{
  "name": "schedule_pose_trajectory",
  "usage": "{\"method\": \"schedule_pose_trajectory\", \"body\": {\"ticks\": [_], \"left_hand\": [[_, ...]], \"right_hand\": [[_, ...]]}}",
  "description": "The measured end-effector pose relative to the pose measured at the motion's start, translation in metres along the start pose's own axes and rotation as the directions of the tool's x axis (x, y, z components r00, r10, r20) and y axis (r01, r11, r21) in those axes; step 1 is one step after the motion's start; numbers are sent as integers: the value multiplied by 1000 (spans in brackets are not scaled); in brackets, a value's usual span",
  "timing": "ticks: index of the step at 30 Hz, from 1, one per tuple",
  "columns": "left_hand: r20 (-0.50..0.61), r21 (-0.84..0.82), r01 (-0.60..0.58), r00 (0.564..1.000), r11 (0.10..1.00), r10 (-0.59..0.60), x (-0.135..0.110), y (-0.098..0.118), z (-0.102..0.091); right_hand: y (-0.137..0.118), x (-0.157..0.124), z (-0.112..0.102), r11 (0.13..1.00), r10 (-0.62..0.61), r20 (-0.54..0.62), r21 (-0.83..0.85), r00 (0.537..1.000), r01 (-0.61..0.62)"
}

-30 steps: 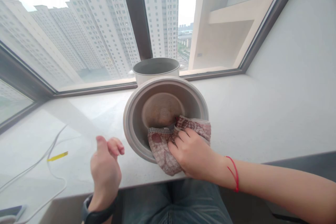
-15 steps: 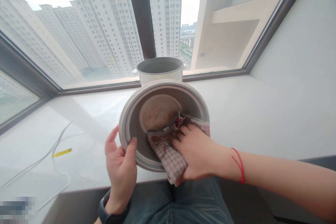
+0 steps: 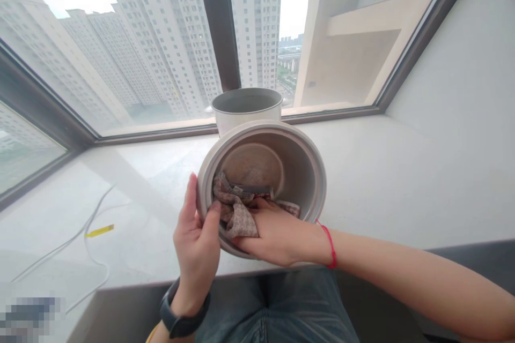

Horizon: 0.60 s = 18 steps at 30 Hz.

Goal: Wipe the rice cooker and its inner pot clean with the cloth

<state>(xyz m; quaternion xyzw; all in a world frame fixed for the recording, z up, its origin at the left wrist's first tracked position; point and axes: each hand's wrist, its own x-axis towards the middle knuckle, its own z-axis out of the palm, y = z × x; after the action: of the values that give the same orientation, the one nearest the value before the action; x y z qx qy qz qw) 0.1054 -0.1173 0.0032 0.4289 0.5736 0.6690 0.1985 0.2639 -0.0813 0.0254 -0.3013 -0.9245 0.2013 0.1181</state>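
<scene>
A round metal pot (image 3: 300,171) is tilted so that its mouth faces me above the white sill. My left hand (image 3: 199,236) is closed on its left rim, thumb inside the mouth and fingers around the outer wall. Inside the pot, my right hand (image 3: 277,228) presses a brown checked cloth (image 3: 243,217) against the lower wall. Part of the cloth bunches up to the left of that hand, and a small piece shows to its right. The right fingertips are hidden in the cloth.
Behind the tilted pot, a second light-coloured pot (image 3: 246,110) stands upright by the window frame (image 3: 225,37). A white cable (image 3: 86,222) with a yellow tag (image 3: 100,231) lies on the left of the sill (image 3: 374,182). A blurred patch (image 3: 30,311) covers the lower left corner.
My right hand has moved left and deeper into the pot, taking the cloth with it. The pot has turned a little and shifted slightly right, with my left hand still on its rim.
</scene>
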Motion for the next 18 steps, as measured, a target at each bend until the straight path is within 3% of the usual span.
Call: {"method": "schedule_pose_trajectory", "body": {"ticks": [4,9,14,18], "left_hand": [[39,59,-25,999,998,22,3,5,-2],[75,85,-45,996,995,38,5,8,-1],[50,184,-106,994,977,98,-4,15,1],[48,230,-115,993,966,107,-12,19,2]], "right_hand": [[2,20,-1,998,18,-99,-53,995,-24],[20,36,1,947,28,-215,-308,976,-95],[40,40,-7,780,78,-358,-559,930,-280],[50,28,-18,607,165,-347,-702,923,-372]]}}
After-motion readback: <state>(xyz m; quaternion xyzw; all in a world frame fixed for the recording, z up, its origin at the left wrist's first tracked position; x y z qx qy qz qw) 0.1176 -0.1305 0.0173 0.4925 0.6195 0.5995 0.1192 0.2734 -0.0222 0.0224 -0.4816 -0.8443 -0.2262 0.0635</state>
